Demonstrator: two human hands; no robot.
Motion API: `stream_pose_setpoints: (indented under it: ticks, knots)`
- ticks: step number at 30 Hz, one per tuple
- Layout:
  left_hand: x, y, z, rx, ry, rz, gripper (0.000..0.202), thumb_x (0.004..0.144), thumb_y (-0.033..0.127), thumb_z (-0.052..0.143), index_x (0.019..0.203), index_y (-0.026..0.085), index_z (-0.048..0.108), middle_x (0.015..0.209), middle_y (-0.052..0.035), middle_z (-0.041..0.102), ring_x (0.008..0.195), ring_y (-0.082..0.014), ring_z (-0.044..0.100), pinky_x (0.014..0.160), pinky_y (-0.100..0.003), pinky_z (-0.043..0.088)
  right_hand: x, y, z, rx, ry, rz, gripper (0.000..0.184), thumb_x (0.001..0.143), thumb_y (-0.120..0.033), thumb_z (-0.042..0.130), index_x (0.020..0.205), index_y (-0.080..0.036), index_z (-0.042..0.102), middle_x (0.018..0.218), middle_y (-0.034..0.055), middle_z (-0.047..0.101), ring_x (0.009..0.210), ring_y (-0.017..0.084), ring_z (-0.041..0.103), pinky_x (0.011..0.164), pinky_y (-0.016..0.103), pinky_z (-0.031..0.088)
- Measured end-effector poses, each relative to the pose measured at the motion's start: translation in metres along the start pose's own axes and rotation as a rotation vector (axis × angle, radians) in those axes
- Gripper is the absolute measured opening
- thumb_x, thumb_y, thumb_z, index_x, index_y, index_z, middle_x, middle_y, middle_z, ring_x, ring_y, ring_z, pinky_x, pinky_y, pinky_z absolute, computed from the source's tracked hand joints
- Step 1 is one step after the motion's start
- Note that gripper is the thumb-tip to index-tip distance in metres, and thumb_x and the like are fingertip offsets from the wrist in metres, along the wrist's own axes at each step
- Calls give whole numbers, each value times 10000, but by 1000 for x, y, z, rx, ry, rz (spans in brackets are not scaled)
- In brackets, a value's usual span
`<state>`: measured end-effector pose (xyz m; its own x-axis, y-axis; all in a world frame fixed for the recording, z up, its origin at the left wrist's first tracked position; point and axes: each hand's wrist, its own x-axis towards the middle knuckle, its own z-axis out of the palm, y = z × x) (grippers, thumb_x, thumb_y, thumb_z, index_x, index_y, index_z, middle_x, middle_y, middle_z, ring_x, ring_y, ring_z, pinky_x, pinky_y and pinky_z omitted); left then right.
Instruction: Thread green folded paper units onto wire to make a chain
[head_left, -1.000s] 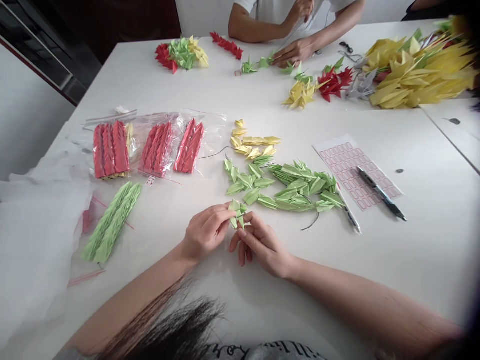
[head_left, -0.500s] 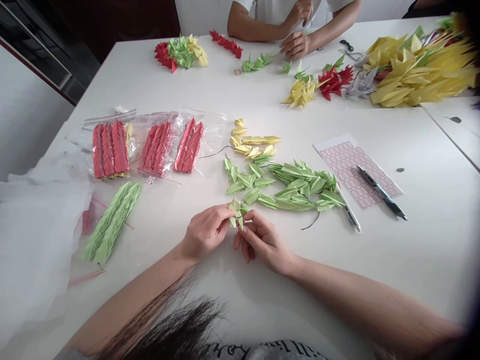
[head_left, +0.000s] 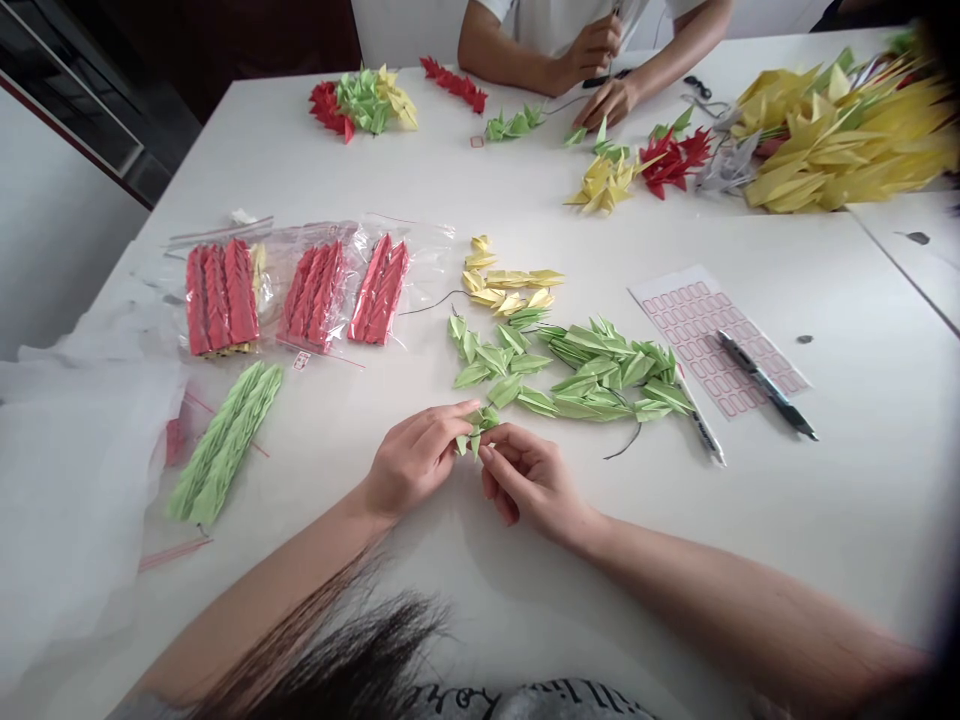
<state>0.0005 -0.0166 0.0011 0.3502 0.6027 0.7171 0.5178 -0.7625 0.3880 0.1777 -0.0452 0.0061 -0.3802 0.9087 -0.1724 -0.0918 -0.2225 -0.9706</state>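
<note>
Right then, left hand (head_left: 416,462) and right hand (head_left: 536,482) both pinched a green origami piece (head_left: 474,432) over the table (head_left: 825,500); steady fingertips needed next.

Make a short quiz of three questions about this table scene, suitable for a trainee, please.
1. True or false: the pen rests on the sticker sheet.
2. Which colour is the paper piece pinched between the left hand and the right hand? A red, B green, C yellow.
3. Fill in: the folded pieces inside the clear bag nearest the yellow pieces are ___.

Key: 1 true; 2 B; 3 red.
</note>
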Motion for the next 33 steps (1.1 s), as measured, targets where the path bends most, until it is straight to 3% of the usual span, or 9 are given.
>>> stream_pose_setpoints:
  ticks: [15,23,33]
  knots:
    - [0,0,0,-5,5,-69,381,771,-83,500,975,218,611,1004,-22,771,938,-153,747,805,-233,605,3,0,-5,16,-34,-22,258,980,-421,545,901,-175,551,601,-46,556,369,52,464,361,166,350]
    - [-1,-2,1,-4,21,-61,363,759,-101,511,963,184,604,922,-25,772,952,-138,743,859,-192,581,4,-1,-4,38,-32,-8,258,973,-418,555,889,-174,549,595,-49,549,364,53,456,357,168,339]
    - [0,-1,1,2,40,-85,348,782,-75,502,958,208,602,938,-17,773,910,-146,751,801,-229,606,4,0,-5,45,-44,-1,261,971,-425,561,906,-172,557,599,-51,552,367,50,462,364,167,341]
